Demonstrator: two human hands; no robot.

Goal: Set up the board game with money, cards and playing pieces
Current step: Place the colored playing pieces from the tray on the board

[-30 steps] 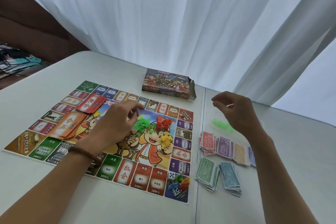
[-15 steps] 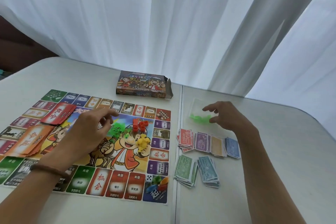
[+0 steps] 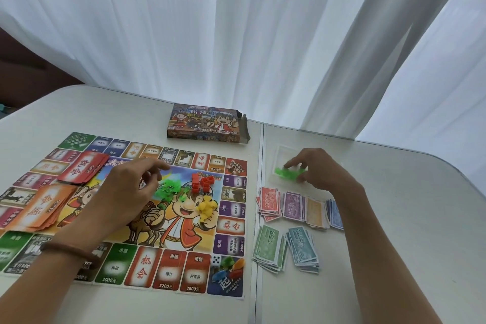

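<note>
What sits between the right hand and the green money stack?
Head view: the purple note stack lies between the right hand and green money stack.

Left hand [image 3: 128, 192]: palm down, fingers [image 3: 160, 166] loosely curled, thumb near index. Right hand [image 3: 323, 171]: palm down, index extended, remaining fingers bent downward. Both forearms extend from the near edge of the worktop [image 3: 394, 218]; grip undetermined.

You have a single view, worn on your head and facing forward and down across the table [image 3: 407, 231]. It sits close: your left hand [image 3: 128, 192] and right hand [image 3: 324, 172] reach in from the bottom edge, with the game board [image 3: 184, 234] low on the left. The curtain [image 3: 236, 34] fills the upper half, and the wide lens bows the table's far edge.
</note>
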